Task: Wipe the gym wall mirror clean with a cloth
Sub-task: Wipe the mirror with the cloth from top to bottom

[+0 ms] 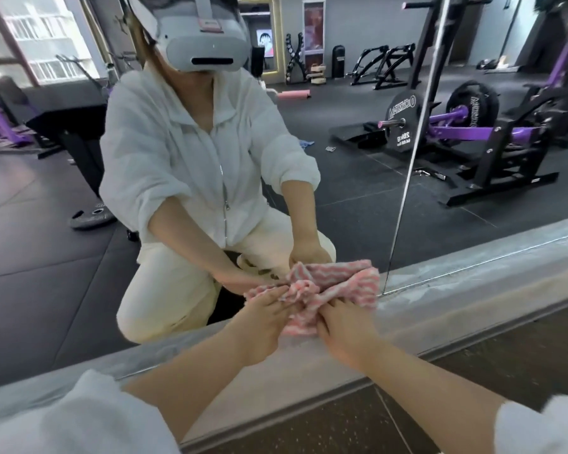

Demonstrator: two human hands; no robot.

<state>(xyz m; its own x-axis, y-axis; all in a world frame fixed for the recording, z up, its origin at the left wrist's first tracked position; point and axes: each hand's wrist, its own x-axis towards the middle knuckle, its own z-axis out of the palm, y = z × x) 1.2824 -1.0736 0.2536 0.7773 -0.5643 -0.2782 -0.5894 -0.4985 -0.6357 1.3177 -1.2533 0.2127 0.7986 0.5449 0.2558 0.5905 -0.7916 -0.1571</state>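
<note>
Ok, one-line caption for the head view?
Both hands, left hand and right hand, bunch a pink striped cloth against the mirror's bottom edge.

We see a dark rubber floor [358, 198], all of it by reflection. Landmark: black-and-purple plate-loaded machine [492, 139], right side, carrying a 20 kg plate [401, 124]. Behind it, black racks [379, 68] along a grey wall [368, 24]. Far left of it, a daylit window [43, 40]. Nearer us than the machine, a grey ledge [473, 280] and speckled dark flooring [505, 362].

single head view, looking forward and down, close to the mirror [341, 158] base
</note>
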